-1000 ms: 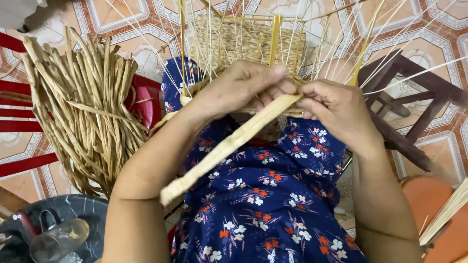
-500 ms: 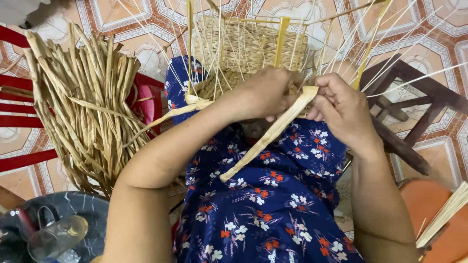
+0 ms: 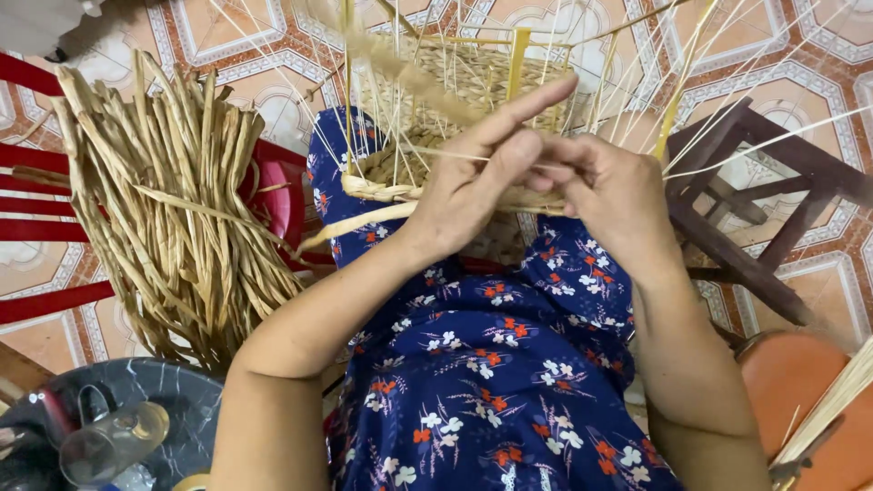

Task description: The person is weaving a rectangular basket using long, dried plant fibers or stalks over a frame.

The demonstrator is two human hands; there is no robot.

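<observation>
A half-woven straw basket (image 3: 473, 82) rests on my lap, its thin upright ribs fanning outward. My left hand (image 3: 482, 177) lies on the basket's near rim with the forefinger stretched out and the thumb pinching a flat dried straw strand (image 3: 364, 221) against the weave. My right hand (image 3: 618, 195) meets it from the right, fingertips closed on the same strand at the rim. The strand's loose tail trails left under my left wrist. My lap is covered in blue flowered cloth (image 3: 491, 382).
A thick bundle of dried straw strands (image 3: 173, 218) leans on a red plastic chair (image 3: 273, 195) at left. A dark wooden stool (image 3: 764, 200) stands right, an orange seat (image 3: 809, 400) lower right. A dark round tray (image 3: 182, 409) with a glass cup (image 3: 109, 441) sits lower left.
The long strand that stuck out toward my lap has been pulled through into the weave; only a short tail shows at left. Both hands have risen toward the basket rim, left forefinger now extended.
</observation>
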